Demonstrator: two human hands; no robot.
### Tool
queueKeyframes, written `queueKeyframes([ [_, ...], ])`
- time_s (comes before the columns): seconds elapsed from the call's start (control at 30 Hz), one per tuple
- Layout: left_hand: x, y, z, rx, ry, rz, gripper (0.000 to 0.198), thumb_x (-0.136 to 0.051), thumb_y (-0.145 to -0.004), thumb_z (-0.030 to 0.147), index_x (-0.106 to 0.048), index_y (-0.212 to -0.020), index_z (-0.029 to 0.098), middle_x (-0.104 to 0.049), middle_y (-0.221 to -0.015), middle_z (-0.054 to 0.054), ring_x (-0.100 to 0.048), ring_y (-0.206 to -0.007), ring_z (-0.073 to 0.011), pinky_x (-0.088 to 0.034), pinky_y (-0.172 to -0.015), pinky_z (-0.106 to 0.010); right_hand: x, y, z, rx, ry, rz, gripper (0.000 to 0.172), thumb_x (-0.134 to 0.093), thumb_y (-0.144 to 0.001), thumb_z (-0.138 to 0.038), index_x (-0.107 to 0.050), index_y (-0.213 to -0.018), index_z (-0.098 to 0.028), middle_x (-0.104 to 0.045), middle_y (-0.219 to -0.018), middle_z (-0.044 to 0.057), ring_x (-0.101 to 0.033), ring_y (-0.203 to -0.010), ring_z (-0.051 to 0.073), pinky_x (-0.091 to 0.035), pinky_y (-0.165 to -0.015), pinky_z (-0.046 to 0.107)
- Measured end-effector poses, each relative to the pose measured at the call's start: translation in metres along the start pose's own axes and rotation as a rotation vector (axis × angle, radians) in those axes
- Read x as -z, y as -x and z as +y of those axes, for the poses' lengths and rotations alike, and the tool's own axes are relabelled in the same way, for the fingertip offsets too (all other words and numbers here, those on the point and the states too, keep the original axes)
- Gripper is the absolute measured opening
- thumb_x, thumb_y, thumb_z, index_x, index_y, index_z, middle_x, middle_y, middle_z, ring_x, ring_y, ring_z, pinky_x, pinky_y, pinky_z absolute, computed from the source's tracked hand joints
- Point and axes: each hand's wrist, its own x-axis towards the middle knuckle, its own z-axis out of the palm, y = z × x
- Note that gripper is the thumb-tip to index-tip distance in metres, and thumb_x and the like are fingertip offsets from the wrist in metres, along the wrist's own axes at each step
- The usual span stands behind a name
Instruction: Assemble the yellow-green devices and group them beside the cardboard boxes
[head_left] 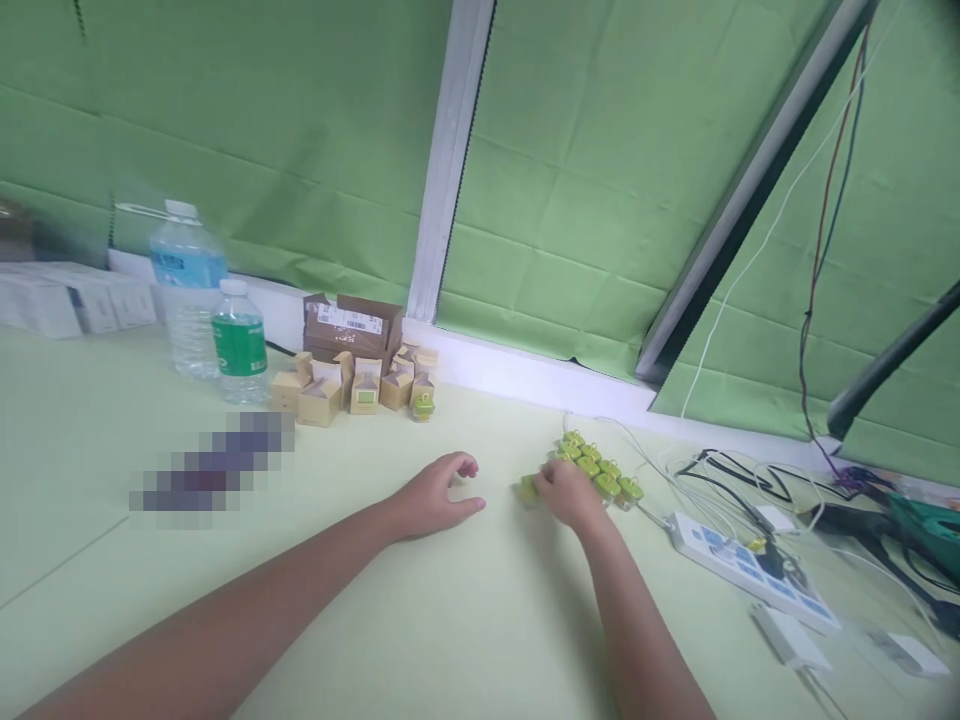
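Observation:
My left hand (435, 497) is held over the table with thumb and fingers apart and nothing between them. Closed fingers of my right hand (568, 490) pinch a small green-topped trinket (529, 490), which is partly hidden and blurred. Beside and behind that hand stand several like trinkets (607, 486) in close rows, with green tops, small rings and clear lower parts. Another green trinket (423, 407) stands apart, in front of several small open cardboard boxes (320, 402).
A brown carton (349, 330), a small bottle (240, 345) and a large bottle (187, 300) stand at the back left. White boxes (97, 300) lie far left, near a pixelated patch. A power strip (750, 570), cables and white adapters (791, 637) occupy the right.

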Motion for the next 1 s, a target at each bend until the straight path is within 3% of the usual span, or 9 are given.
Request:
queueKeyframes([
  [0.1, -0.001, 0.003, 0.001, -0.033, 0.024, -0.030, 0.057, -0.075, -0.072, 0.041, -0.055, -0.123, 0.024, -0.060, -0.127, -0.010, -0.056, -0.117, -0.0280, -0.047, -0.098, -0.039, -0.021, 0.015, -0.034, 0.266, -0.189, 0.026, 0.013, -0.056, -0.087, -0.025, -0.067, -0.080, -0.021, -0.067, -0.078, 0.004, -0.060, -0.072, 0.018, -0.041, -0.067, 0.028],
  [0.17, -0.001, 0.003, 0.005, -0.049, 0.042, -0.060, 0.059, -0.074, -0.071, 0.036, -0.055, -0.125, 0.024, -0.062, -0.125, -0.010, -0.058, -0.115, -0.0284, -0.048, -0.096, -0.038, -0.034, 0.022, -0.049, 0.390, -0.305, 0.061, 0.010, -0.059, -0.085, -0.023, -0.067, -0.083, -0.021, -0.066, -0.087, 0.004, -0.060, -0.077, 0.017, -0.044, -0.072, 0.028],
  [0.3, 0.000, 0.002, 0.013, -0.034, 0.088, -0.140, 0.045, -0.067, -0.075, 0.030, -0.057, -0.119, 0.025, -0.068, -0.109, -0.005, -0.064, -0.096, -0.0241, -0.051, -0.081, -0.032, -0.051, 0.025, -0.056, 0.484, -0.486, 0.053, 0.013, -0.057, -0.087, -0.022, -0.069, -0.091, -0.022, -0.065, -0.095, 0.005, -0.061, -0.087, 0.018, -0.048, -0.072, 0.027],
  [0.43, 0.001, 0.000, 0.010, 0.006, 0.104, -0.105, 0.038, -0.066, -0.076, 0.031, -0.059, -0.113, 0.025, -0.070, -0.099, -0.002, -0.065, -0.086, -0.0214, -0.048, -0.072, -0.029, -0.055, 0.023, -0.054, 0.497, -0.587, 0.068, 0.015, -0.055, -0.089, -0.026, -0.069, -0.091, -0.022, -0.067, -0.093, 0.006, -0.061, -0.088, 0.019, -0.050, -0.073, 0.029],
  [0.6, 0.001, -0.003, -0.002, 0.038, 0.078, -0.046, 0.041, -0.070, -0.073, 0.034, -0.061, -0.111, 0.023, -0.069, -0.089, 0.000, -0.063, -0.078, -0.0190, -0.047, -0.065, -0.027, -0.054, 0.022, -0.056, 0.355, -0.803, 0.091, 0.022, -0.053, -0.092, -0.039, -0.066, -0.095, -0.020, -0.069, -0.094, 0.005, -0.063, -0.087, 0.019, -0.051, -0.077, 0.030],
  [0.73, 0.003, -0.007, -0.014, 0.061, -0.011, 0.042, 0.042, -0.071, -0.073, 0.039, -0.060, -0.110, 0.023, -0.071, -0.103, -0.004, -0.066, -0.094, -0.0242, -0.050, -0.082, -0.033, -0.052, 0.015, -0.053, 0.122, -1.181, 0.074, 0.028, -0.059, -0.085, -0.050, -0.056, -0.085, -0.021, -0.066, -0.088, 0.003, -0.063, -0.081, 0.018, -0.055, -0.066, 0.030],
  [0.83, 0.008, -0.013, -0.028, 0.120, -0.108, 0.166, 0.039, -0.069, -0.075, 0.041, -0.059, -0.108, 0.024, -0.071, -0.111, -0.007, -0.066, -0.104, -0.0272, -0.050, -0.090, -0.038, -0.051, 0.008, -0.048, -0.109, -1.435, -0.004, 0.028, -0.064, -0.079, -0.047, -0.052, -0.083, -0.023, -0.065, -0.084, 0.002, -0.066, -0.077, 0.020, -0.057, -0.059, 0.031],
  [1.0, 0.020, -0.023, -0.050, 0.203, -0.249, 0.252, 0.040, -0.065, -0.078, 0.041, -0.057, -0.112, 0.021, -0.069, -0.112, -0.009, -0.065, -0.107, -0.0290, -0.049, -0.093, -0.040, -0.054, 0.000, -0.041, -0.342, -1.572, -0.114, 0.019, -0.061, -0.082, -0.037, -0.055, -0.085, -0.020, -0.068, -0.079, 0.005, -0.068, -0.070, 0.020, -0.057, -0.057, 0.031],
])
